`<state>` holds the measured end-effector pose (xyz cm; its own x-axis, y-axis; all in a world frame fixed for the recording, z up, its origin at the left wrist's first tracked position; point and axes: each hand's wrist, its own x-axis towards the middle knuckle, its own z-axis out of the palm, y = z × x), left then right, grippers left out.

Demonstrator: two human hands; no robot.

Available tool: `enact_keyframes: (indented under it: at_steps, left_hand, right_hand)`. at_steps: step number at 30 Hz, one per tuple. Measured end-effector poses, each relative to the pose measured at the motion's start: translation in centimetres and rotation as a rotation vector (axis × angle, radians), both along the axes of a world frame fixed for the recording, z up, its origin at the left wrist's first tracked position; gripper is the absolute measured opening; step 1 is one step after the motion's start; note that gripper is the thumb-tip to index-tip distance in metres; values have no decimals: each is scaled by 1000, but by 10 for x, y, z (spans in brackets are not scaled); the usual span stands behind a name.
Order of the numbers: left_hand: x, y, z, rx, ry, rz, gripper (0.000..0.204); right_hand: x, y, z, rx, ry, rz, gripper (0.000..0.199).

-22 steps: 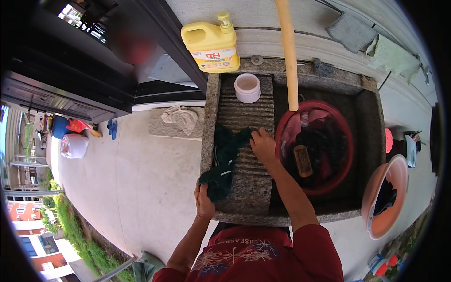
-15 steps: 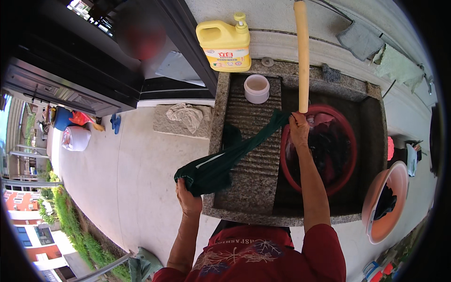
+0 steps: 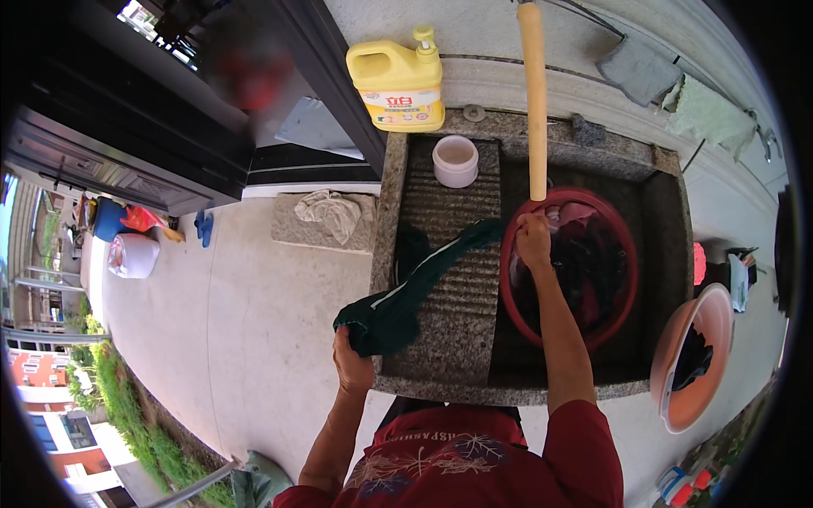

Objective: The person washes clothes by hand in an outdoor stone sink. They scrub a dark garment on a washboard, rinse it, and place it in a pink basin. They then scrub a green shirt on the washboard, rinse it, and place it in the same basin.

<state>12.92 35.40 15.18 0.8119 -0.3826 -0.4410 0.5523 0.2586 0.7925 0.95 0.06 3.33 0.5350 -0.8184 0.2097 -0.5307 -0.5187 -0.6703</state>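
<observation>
A dark green garment (image 3: 385, 317) with a white stripe stretches across the ribbed washboard (image 3: 449, 212) of a stone sink. My left hand (image 3: 351, 366) grips its near end, which hangs over the sink's left edge. The far end narrows toward the red basin (image 3: 631, 296). My right hand (image 3: 533, 241) is closed above that basin's left rim, a short way from the garment's far end; what its fingers hold is hidden. Dark and pinkish clothes (image 3: 584, 262) lie inside the basin. Just above my right hand ends a pale yellow tube (image 3: 535, 110).
A yellow pump jug (image 3: 398, 89) stands behind the sink, and a white tub (image 3: 456, 161) sits atop the washboard. To the right, a pale orange basin (image 3: 711, 372) holds dark cloth. A stone slab (image 3: 288, 222) with a rag lies left of the sink.
The garment has sagged, and its stripe now shows along more of its length. My left hand has shifted slightly right; my right hand has lowered a little, and the garment's far end now sits apart from it.
</observation>
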Motion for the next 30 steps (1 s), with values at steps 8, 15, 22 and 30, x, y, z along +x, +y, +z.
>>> enact_keyframes:
  at_steps: [8,15,22,30]
  left_hand:
    - [-20,-2,-6,292,-238,-174,30]
    - [-17,-5,-6,208,-100,26,40]
    - [-19,7,-8,89,-18,72,49]
    - [-27,9,-13,259,-110,25,52]
  right_hand:
    - [46,54,32,-96,112,21,19]
    - [60,23,7,232,-508,119,15]
    - [-17,3,-15,528,-438,10,15]
    - [32,44,22,-165,-37,55,24]
